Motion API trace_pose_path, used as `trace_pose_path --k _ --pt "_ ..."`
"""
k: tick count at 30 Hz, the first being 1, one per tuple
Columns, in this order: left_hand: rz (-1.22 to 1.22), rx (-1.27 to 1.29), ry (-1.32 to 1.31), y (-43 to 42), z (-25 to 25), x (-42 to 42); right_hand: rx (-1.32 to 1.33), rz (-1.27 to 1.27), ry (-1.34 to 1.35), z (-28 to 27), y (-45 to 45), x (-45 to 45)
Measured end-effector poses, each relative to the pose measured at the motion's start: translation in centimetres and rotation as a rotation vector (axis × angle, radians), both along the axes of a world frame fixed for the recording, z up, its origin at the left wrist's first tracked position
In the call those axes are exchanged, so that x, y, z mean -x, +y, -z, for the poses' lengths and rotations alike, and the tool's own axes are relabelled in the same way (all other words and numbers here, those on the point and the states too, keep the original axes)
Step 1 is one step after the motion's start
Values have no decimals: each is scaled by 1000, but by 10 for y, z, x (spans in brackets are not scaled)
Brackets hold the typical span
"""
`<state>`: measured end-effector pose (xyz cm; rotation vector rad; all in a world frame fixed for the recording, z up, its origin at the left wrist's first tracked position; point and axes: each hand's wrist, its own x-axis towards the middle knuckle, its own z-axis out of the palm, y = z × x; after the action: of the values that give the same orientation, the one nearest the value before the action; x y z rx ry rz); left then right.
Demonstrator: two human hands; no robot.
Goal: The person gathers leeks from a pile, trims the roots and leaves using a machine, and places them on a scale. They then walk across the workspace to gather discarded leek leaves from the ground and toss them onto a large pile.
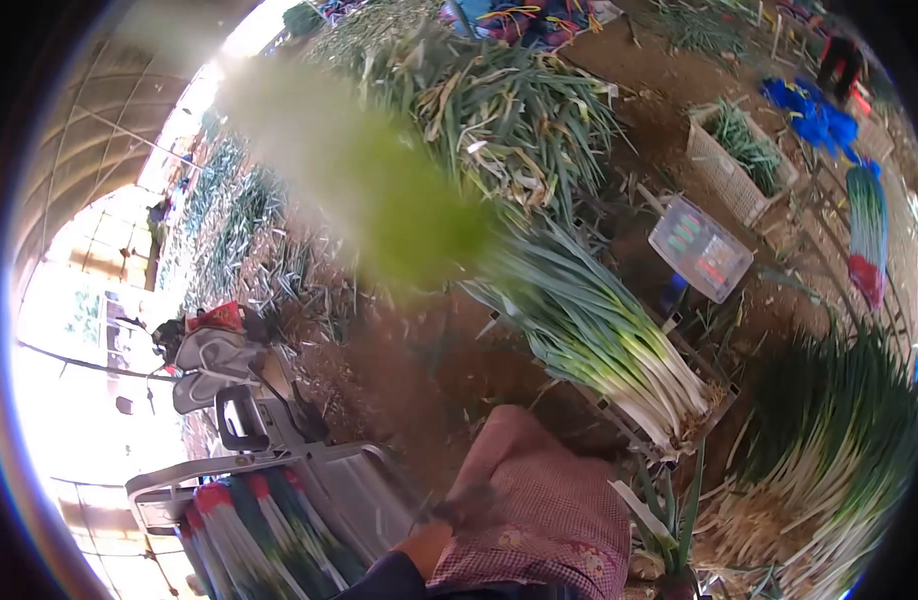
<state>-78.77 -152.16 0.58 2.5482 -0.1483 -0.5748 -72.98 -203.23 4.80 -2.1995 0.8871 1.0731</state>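
Note:
My left hand (469, 506) is a dark blur over the checked apron (549, 490) on my lap, a dark sleeve (384, 580) behind its wrist. Motion smears its fingers, and nothing held can be made out. My right hand is out of view. A blurred white-and-green streak (409, 215) hangs close to the camera; its kind is not clear. Beyond my knee, a bundle of long green onions (619, 350) lies on a metal rack scale (724, 405), roots toward the lower right. Behind it, the scale's display (701, 248) shows lit digits.
At left stands a grey cart (359, 490) with wrapped onion bundles (259, 530). Loose onions (829, 450) are heaped at right and a leafy pile (499, 110) lies ahead. A crate (734, 165), blue bags (809, 115) and a person (839, 65) are farther back.

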Motion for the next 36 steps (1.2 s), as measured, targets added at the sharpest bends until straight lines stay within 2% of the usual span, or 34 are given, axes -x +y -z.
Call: trace_pose_path --k 3,5,6,8,13,16,17,20,22,25,27,29,32,34,36 --pt "157 -13 378 35 -4 -5 17 -44 -10 -26 45 -17" --pt "91 18 453 67 -9 -12 26 -83 -14 -44 79 -27" --pt "-42 56 409 83 -20 -13 34 -99 -14 -52 100 -31" --pt "-320 256 346 121 -7 -5 42 -142 -16 -67 140 -40" --pt "-1057 380 474 226 -6 -17 24 -304 -31 -93 234 -73" --pt "-1356 487 481 274 -23 -4 12 -424 -54 -109 287 -106" --pt "-1437 768 390 290 19 27 6 -467 -71 -116 304 -117" --pt "-1664 868 351 308 -4 49 -22 -614 -126 -131 357 -149" --pt "-1686 747 344 311 -31 56 -41 -722 -178 -135 391 -169" --pt "-1690 656 360 312 -27 89 -26 -848 -235 -144 445 -197" --pt "-1718 707 320 310 -18 112 -4 -825 -77 -217 531 -226" --pt "-1735 774 257 305 -11 135 35 -942 -166 -172 546 -239" --pt "-1735 691 319 308 0 158 36 -1090 -185 -145 586 -270" --pt "-1570 473 429 321 4 163 8 -1045 -118 -149 618 -289" --pt "-1266 209 505 338 0 158 -41 -1033 -133 -152 650 -312"
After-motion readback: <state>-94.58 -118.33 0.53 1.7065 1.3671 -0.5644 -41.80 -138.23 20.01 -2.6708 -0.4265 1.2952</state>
